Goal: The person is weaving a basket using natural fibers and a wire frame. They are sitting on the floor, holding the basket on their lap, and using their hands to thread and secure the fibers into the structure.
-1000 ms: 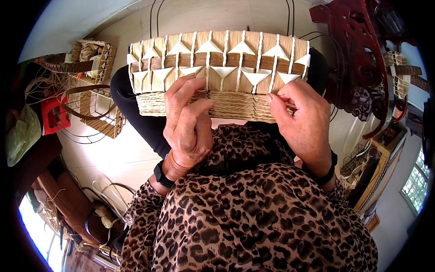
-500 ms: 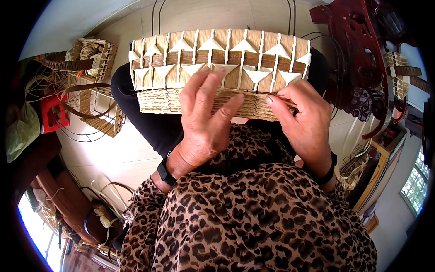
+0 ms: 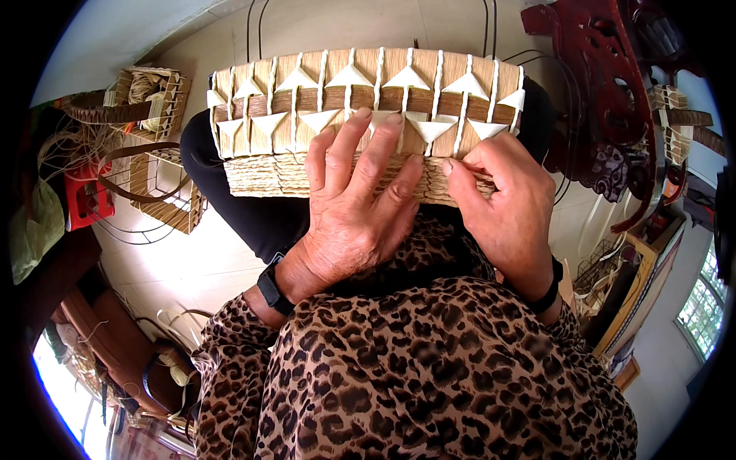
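A woven basket (image 3: 368,98) lies across my lap, its pale side crossed by a brown band, white twisted cords and white triangular folds. Along its near edge runs a section of twisted straw rope (image 3: 264,178). My left hand (image 3: 353,207) rests over the basket's middle, fingers spread, fingertips on the lower white triangles and thumb on the rope section. At the right end, my right hand (image 3: 510,192) is closed, its thumb against the seam between the pale side and the rope. Its curled fingers hide whatever they pinch.
Left on the tiled floor stand a basket frame with a brown handle (image 3: 157,201), another basket (image 3: 165,84) and a red stool (image 3: 79,205). Dark carved wooden furniture (image 3: 590,73) is at the right. Thin dark wire loops (image 3: 491,31) extend beyond the basket.
The basket's left end has shifted slightly left and nearer. My left hand's fingers have spread a little and its thumb has moved right, nearer my right thumb. The right hand stays at the seam.
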`<action>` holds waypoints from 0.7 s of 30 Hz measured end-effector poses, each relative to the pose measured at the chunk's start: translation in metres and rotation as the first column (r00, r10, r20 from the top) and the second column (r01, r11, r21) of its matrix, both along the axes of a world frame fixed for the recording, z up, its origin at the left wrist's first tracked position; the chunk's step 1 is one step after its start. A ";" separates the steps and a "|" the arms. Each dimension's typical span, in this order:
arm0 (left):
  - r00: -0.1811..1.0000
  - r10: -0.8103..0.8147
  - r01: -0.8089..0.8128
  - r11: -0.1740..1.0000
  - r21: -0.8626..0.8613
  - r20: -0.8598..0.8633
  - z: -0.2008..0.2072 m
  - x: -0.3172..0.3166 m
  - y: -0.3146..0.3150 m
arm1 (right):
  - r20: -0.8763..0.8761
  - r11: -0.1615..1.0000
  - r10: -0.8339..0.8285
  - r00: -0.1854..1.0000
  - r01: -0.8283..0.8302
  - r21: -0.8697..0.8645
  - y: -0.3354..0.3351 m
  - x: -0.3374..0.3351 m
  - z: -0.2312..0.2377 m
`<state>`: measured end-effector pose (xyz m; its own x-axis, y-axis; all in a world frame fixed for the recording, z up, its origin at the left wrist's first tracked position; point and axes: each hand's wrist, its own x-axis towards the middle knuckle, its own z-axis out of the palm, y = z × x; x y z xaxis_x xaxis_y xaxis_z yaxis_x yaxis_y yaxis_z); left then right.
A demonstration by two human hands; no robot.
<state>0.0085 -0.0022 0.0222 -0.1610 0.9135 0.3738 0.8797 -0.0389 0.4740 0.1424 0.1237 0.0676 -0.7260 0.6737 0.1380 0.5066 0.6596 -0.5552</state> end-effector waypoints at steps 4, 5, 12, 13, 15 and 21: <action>1.000 0.020 -0.020 1.000 0.010 -0.024 -0.003 0.004 0.000 | -0.060 1.000 0.013 0.998 -0.014 -0.020 -0.002 0.001 0.001; 1.000 0.017 -0.017 1.000 0.009 -0.026 -0.005 0.005 -0.001 | -0.076 0.999 0.008 0.997 -0.010 -0.031 -0.001 0.001 0.001; 0.998 0.052 -0.048 0.992 0.119 -0.031 -0.011 0.011 -0.001 | -0.079 0.998 0.021 0.997 -0.026 -0.063 0.000 0.004 0.005; 0.999 0.039 -0.037 0.994 0.106 -0.014 -0.010 0.010 -0.001 | -0.080 0.999 0.015 0.997 -0.019 -0.047 0.000 0.005 0.004; 0.999 0.041 -0.040 0.994 0.097 -0.009 -0.007 0.010 0.000 | -0.082 0.999 0.010 0.997 -0.012 -0.032 0.000 0.005 0.000; 0.997 0.065 -0.072 0.986 0.151 0.047 -0.010 0.009 0.003 | -0.096 0.998 -0.013 0.995 0.007 -0.060 0.001 0.006 -0.001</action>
